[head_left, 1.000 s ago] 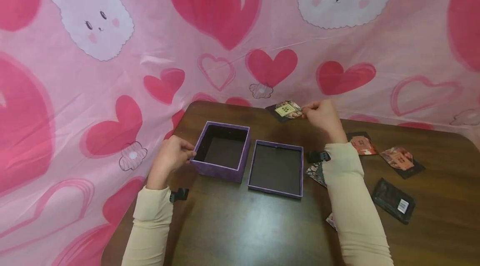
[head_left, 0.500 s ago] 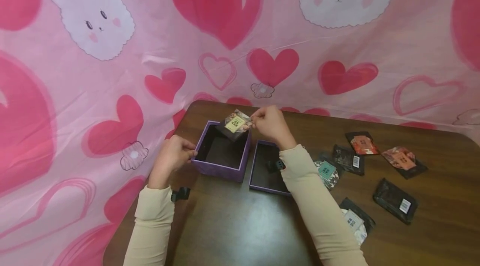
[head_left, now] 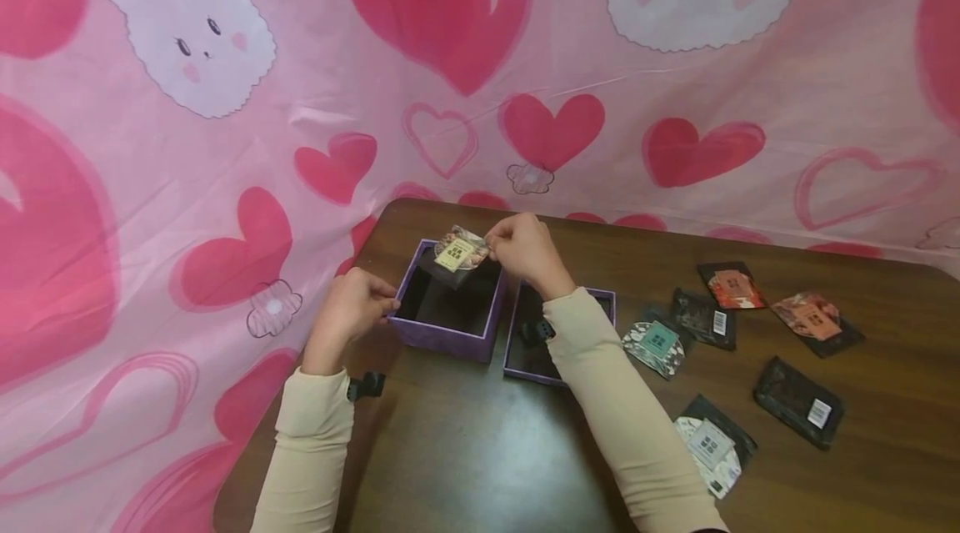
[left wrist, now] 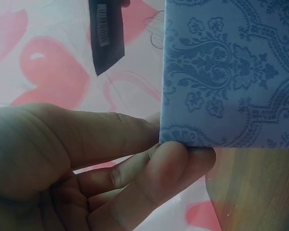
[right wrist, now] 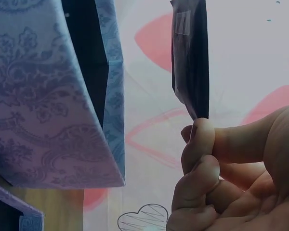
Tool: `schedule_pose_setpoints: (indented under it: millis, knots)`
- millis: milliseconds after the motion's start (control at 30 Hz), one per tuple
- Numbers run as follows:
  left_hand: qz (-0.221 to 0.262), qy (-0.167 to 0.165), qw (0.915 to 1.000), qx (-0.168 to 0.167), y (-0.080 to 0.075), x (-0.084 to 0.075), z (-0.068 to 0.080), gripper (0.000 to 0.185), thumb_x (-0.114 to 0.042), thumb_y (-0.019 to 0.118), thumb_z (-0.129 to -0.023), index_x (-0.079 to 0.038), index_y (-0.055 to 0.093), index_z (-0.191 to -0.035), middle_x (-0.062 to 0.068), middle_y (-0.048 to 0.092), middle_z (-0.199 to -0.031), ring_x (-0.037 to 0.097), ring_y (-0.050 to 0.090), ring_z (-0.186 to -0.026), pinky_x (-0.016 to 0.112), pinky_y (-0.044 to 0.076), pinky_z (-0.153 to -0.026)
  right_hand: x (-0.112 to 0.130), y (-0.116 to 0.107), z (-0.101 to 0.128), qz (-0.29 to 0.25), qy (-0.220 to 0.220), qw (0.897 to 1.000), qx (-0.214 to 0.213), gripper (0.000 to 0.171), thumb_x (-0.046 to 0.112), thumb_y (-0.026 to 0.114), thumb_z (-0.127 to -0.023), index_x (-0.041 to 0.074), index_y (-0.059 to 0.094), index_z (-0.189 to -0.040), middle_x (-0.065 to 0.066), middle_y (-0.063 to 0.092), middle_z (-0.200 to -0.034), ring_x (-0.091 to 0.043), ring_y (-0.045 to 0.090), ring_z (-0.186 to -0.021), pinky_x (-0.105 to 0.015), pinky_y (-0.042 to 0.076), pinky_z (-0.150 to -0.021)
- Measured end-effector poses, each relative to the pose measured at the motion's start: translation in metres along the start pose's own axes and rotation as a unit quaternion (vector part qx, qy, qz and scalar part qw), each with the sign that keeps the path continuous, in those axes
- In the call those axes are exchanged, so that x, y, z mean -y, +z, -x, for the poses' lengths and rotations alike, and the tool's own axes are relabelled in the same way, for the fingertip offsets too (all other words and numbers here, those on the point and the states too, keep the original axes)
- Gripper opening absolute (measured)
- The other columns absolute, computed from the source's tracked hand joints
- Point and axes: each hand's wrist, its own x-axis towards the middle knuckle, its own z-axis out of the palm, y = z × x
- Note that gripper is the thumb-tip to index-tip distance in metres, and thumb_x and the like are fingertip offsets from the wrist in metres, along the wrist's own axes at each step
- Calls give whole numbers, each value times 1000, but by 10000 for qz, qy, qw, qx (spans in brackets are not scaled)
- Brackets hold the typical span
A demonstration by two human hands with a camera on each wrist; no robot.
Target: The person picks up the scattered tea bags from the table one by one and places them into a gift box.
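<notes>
Left hand (head_left: 348, 312): fingers curled against the near-left corner of the purple box (head_left: 448, 302), thumb and fingertips (left wrist: 173, 163) pressed on its outer wall. Right hand (head_left: 525, 249): thumb and forefinger (right wrist: 198, 139) pinched together on 1 corner of a small sachet (head_left: 459, 253), held just above the box's far rim, tilted, yellow label up. Seen from the right wrist as a thin dark edge hanging from the pinch, with a white barcode patch.

Box: square, open, dark-lined interior, nothing visible inside. Outer walls printed with a paisley-like floral pattern. Box lid (head_left: 558, 333): shallow, upturned, just right of the box, partly covered by the right sleeve (head_left: 622, 424).

On the brown wooden table (head_left: 465, 450), right of the lid: 6 more flat sachets (head_left: 799, 402), dark foil, some label up, some barcode up, lying apart. Behind the table: a pink cloth backdrop (head_left: 187, 141) with red hearts and white bunny faces.
</notes>
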Motion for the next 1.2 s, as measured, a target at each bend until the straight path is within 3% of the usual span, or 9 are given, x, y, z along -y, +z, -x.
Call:
schedule_pose_setpoints:
  millis: [233,367,600,933,1200]
  knots:
    - [14,-13,10000,27,1,-1,0,15,-4,76,-86,5,78,-97,12,74,-77,21,71,-61,36,58,-62,-8,4,1,118,-98,9990,426,19,15,65,-96,3,79,-90,-6,71,-71,-14,54,-59,-27,38,-51]
    - [64,15,10000,57,1,-4,0,15,-3,76,-87,7,77,-99,14,74,-79,26,72,-64,38,59,-63,-17,-3,4,379,6,9982,460,22,20,67,-97,1,79,-95,-5,72,-73,-14,62,-61,-28,46,-54]
    - [41,40,10000,38,1,-4,0,15,-3,76,-86,7,77,-98,15,74,-80,27,72,-65,39,59,-64,-23,-37,7,575,53,9983,2,23,23,69,-95,3,79,-97,-7,73,-86,-21,60,-72,-36,49,-64]
    - [-39,0,9999,108,0,-4,1,17,-4,76,-87,7,77,-99,14,73,-79,25,70,-62,41,59,-66,-64,-92,14,916,312,9949,-276,24,21,69,-95,0,78,-100,-16,72,-98,-30,59,-86,-44,48,-75]
    - [-125,23,9999,105,1,-5,1,16,-4,76,-86,7,77,-98,13,73,-76,24,69,-60,39,58,-63,-89,-123,25,1044,509,9926,-347,27,22,68,-96,-2,76,-103,-20,71,-104,-32,58,-91,-48,48,-79]
